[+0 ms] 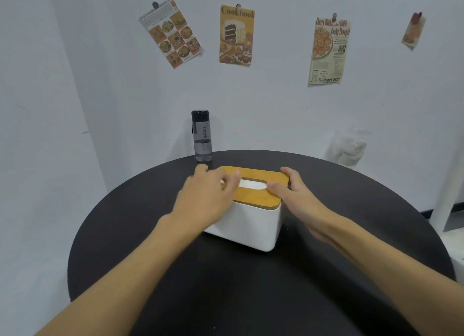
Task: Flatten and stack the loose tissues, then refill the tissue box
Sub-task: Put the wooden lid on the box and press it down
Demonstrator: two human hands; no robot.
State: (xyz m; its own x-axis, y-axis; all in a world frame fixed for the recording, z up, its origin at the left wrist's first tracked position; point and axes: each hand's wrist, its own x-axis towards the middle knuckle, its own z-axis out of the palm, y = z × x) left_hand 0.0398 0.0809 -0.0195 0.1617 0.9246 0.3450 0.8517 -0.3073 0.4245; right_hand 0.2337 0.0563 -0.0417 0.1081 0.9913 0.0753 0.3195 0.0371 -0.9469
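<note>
The tissue box (251, 225) stands near the middle of the round black tabletop (226, 285), its long axis running crosswise to the person, so one short end faces each arm. The wooden lid (256, 197) sits on the white body, and a white tissue (252, 184) shows in the oval slot. The left hand (211, 192) lies over the left end of the lid with fingers spread and gently curved, thumb near the slot. Its grip is unclear, because the hand hides the edge and I cannot tell whether the fingertips hook it. The right hand (293, 190) takes the right end, its grip closed on the lid: fingers wrap the far corner and the thumb rests on top beside the slot. Both hands are equally near, one at each end, so a lift would probably need to go straight up and level to keep the lid from jamming. No loose tissues are visible on the tabletop. A dark water bottle (202, 137) stands just behind the box, close to the left hand's fingertips.
</note>
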